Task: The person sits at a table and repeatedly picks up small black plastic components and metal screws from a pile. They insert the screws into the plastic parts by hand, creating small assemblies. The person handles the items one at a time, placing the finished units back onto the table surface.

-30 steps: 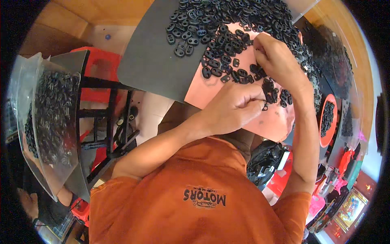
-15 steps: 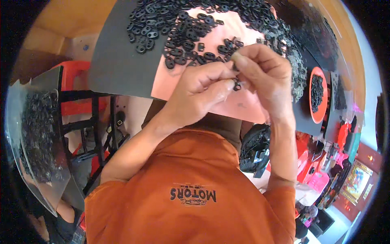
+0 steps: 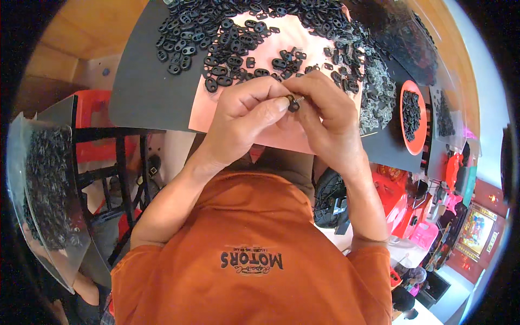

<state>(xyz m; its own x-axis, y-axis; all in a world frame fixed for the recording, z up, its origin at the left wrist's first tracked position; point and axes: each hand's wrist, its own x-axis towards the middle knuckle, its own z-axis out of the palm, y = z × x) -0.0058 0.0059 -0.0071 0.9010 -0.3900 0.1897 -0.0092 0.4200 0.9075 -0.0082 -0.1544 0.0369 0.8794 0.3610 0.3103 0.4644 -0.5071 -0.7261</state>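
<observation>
My left hand pinches a small black plastic cord lock part between thumb and forefinger, just over the near part of the pink sheet. A thin metal spring sticks out of that part toward my right hand. The right fingers are bent closed around the spring's end, and their tips are partly hidden. Beyond my hands, several loose black two-holed cord lock pieces lie on the sheet, some with springs beside them.
A large heap of black pieces covers the back of the dark table. Metal springs are piled to the right. An orange-red dish holds small black parts. At left stand a red chair and a clear-sided bin.
Both hands have come lower and left in the picture. The right hand has turned and dropped beside the left, and the spring now shows at the part. The whole view has shifted slightly.
</observation>
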